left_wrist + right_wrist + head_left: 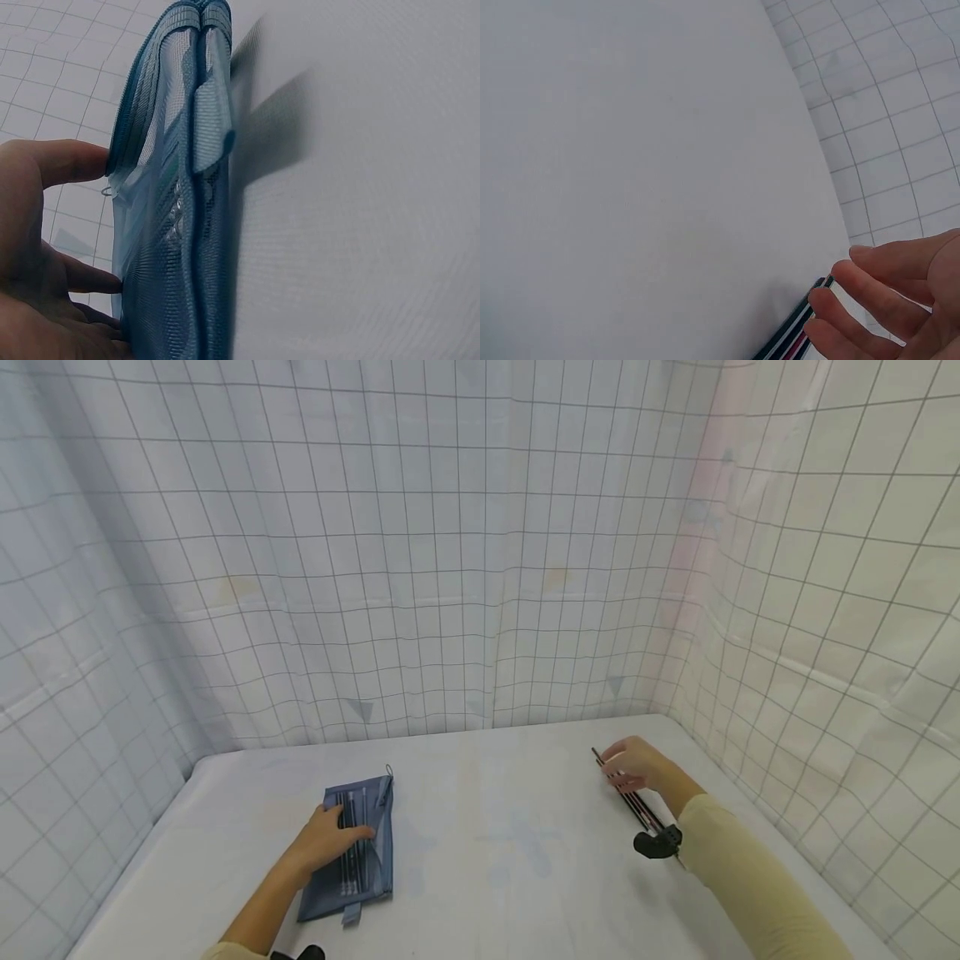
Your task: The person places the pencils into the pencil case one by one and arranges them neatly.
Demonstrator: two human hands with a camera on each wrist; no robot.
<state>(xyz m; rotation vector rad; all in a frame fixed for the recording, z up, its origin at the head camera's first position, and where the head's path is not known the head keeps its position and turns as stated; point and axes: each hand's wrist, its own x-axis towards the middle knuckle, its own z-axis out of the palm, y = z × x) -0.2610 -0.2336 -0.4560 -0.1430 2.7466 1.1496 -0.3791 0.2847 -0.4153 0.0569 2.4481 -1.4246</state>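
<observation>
A blue mesh zip pouch (322, 893) lies on the left of the white table, with several slim pens or pencils (351, 868) showing through it. My left hand (327, 842) rests on top of it, thumb and fingers spread; in the left wrist view the fingertips touch the pouch (176, 247). At the right, my right hand (633, 762) is over the far end of a bundle of thin dark pencil-like sticks (640, 810). In the right wrist view its fingertips are at the sticks (791, 330), one of them pinkish, while the thumb stands apart from them.
White cloth covers the table (480, 860). Grid-patterned curtains (465, 568) hang behind it and along both sides. A dark wrist camera (658, 842) on the right arm partly hides the near part of the sticks.
</observation>
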